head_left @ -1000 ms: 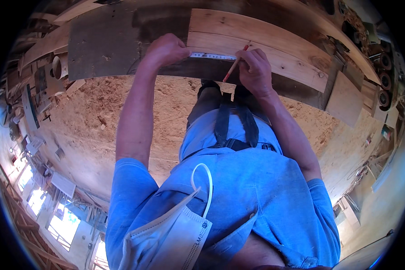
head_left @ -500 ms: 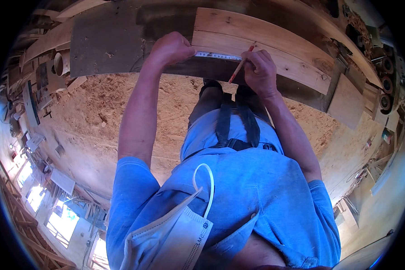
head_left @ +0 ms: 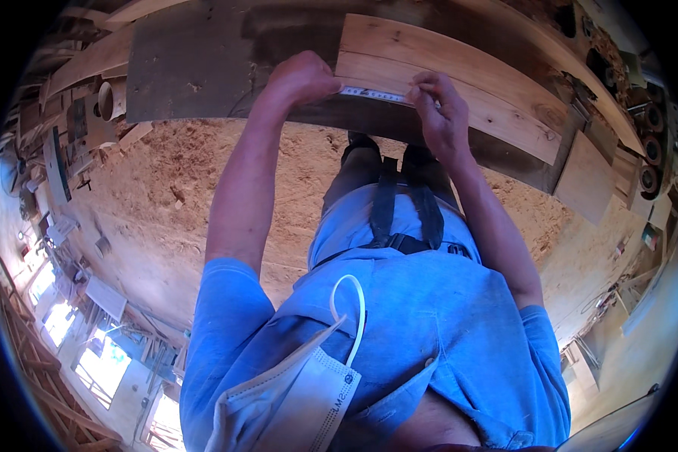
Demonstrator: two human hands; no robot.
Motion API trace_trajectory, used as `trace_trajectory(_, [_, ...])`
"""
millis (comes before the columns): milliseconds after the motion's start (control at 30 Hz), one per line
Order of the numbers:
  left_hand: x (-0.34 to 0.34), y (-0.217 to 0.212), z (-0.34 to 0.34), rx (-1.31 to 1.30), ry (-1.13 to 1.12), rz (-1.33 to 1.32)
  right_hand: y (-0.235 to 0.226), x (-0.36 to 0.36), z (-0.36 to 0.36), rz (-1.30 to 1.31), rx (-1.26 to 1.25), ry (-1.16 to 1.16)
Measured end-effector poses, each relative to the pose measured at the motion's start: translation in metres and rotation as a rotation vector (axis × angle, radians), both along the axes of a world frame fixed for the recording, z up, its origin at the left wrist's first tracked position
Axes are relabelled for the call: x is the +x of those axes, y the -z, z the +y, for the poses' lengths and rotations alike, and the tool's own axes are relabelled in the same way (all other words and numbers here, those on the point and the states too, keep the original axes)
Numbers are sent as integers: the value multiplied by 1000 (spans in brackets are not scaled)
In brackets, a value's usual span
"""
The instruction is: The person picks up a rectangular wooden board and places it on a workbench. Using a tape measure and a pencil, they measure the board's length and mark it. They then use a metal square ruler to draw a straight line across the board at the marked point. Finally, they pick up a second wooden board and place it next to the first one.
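A white tape measure [head_left: 375, 94] stretches between my two hands along the near edge of a pale wooden board [head_left: 437, 56]. My left hand [head_left: 306, 78] is closed at the tape's left end, beside the board's left corner; whatever else lies inside the fist is hidden. The fingers of my right hand [head_left: 441, 109] pinch at the tape's other end, over the board's near edge. No pencil can be made out in that hand now. Under the board is a dark worktop [head_left: 196, 71].
Sawdust covers the floor [head_left: 181, 173] between me and the worktop. At the right, a loose flat panel [head_left: 584, 178] sits by the worktop's end, with several round dark parts [head_left: 650, 151] beyond. A short pipe-like cylinder [head_left: 111, 102] is at the left.
The red pencil that stuck out of my right hand no longer shows, and that hand's fingers have turned. The board, worktop and my left hand appear slightly further right in view.
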State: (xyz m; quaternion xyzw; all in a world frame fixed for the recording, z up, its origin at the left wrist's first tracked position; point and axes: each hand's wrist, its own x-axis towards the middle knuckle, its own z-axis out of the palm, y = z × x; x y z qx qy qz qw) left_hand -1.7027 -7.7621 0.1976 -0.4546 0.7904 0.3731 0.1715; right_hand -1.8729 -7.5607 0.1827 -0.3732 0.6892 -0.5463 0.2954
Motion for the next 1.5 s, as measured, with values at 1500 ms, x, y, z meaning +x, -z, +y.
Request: trace_trajectory(1500, [18, -10, 22, 71, 1, 60, -16, 8, 12, 680, -27, -415])
